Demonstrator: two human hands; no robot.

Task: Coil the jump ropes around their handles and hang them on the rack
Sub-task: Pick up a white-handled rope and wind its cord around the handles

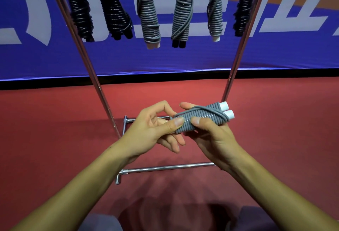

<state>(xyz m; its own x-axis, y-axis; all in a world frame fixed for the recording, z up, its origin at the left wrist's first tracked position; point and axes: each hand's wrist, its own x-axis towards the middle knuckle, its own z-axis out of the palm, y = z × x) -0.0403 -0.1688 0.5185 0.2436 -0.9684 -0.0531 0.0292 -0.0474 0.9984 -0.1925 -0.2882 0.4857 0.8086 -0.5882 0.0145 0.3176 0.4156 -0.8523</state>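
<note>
**Both hands clamp the wound bundle**

The right hand [207,135] grips the grey corded jump rope coiled round its paired white plastic handles [200,118], thumb pressing the coils; the left hand [156,130] pinches the bundle's near-left end. It sits in front of the chrome tube rack [236,60], below six hung bundles. Best to keep thumb pressure on while tucking the tail — slack would loosen the wraps. Long axis runs lower-left to upper-right, white tips pointing right and away.
</note>
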